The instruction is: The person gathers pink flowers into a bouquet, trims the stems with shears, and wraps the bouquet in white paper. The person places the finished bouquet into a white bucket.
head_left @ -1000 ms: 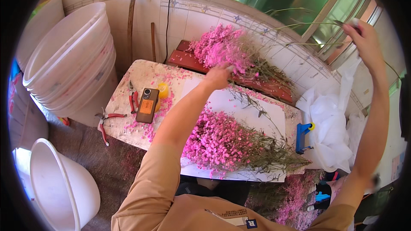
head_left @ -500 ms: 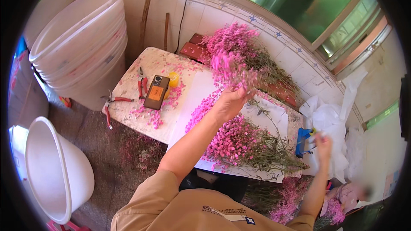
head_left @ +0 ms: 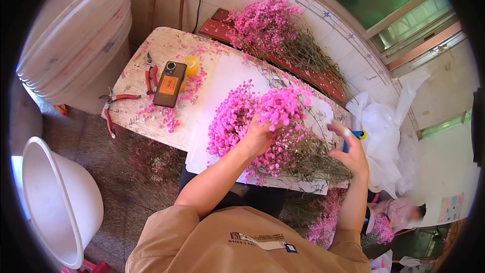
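Note:
My left hand [head_left: 259, 135] is closed around the stems of a small bunch of pink flowers [head_left: 284, 105], its blooms facing up above the fist. Beneath it, a larger pile of pink flowers [head_left: 225, 131] lies on white paper [head_left: 218, 82], green stems pointing right. My right hand [head_left: 352, 155] is raised over the stem ends, fingers apart, holding nothing I can make out. Just behind that hand, a blue tape dispenser [head_left: 359, 134] is mostly hidden.
A phone [head_left: 168, 85], a yellow tape roll [head_left: 191, 65], red-handled pruners [head_left: 151, 73] and red-handled pliers [head_left: 121, 98] lie on the table's left part. More pink flowers [head_left: 270, 23] rest on a red-brown plank. White tubs [head_left: 76, 40] stand left; white plastic bags [head_left: 381, 131] hang right.
My left hand has brought the small bunch down and nearer, over the pile. My right hand has come left from the tape dispenser to the stem ends. The view has shifted.

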A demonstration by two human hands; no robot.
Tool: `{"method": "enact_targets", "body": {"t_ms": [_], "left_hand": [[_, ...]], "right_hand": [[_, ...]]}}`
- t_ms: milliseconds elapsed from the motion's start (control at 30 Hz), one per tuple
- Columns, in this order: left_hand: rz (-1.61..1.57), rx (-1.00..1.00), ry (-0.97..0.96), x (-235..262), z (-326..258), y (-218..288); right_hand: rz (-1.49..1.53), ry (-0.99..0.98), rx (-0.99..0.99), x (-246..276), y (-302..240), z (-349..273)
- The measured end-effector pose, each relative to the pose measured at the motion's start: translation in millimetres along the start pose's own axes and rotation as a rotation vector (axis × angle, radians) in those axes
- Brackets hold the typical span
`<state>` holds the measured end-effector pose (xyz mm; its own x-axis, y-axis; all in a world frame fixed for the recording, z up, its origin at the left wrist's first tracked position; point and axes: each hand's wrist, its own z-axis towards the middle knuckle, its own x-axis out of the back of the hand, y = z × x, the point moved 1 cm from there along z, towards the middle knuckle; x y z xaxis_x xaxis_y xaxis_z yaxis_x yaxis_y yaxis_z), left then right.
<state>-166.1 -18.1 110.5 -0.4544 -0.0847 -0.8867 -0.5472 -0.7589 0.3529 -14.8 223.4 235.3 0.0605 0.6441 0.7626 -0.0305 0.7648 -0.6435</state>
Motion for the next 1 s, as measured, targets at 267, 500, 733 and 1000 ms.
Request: {"method": "enact_targets", "body": {"t_ms": [267,500,733,1000], "left_hand": [[0.087,-0.13,-0.172,-8,7,7],[1.304,-0.197,0.14,29,-70,41],[1.33,-0.393,-0.404,-20,-92,22],[1.887,-0.386,-0.068,42,-26,4]], "right_hand": [[0.168,-0.051,-0.105,-60,-23,49],[-0.397,0.251,0.266,-83,-48,74],[-0.706,0.074,0.377,-168,-3,70],[-0.49,0.059,0.373,-153,15,64]]}}
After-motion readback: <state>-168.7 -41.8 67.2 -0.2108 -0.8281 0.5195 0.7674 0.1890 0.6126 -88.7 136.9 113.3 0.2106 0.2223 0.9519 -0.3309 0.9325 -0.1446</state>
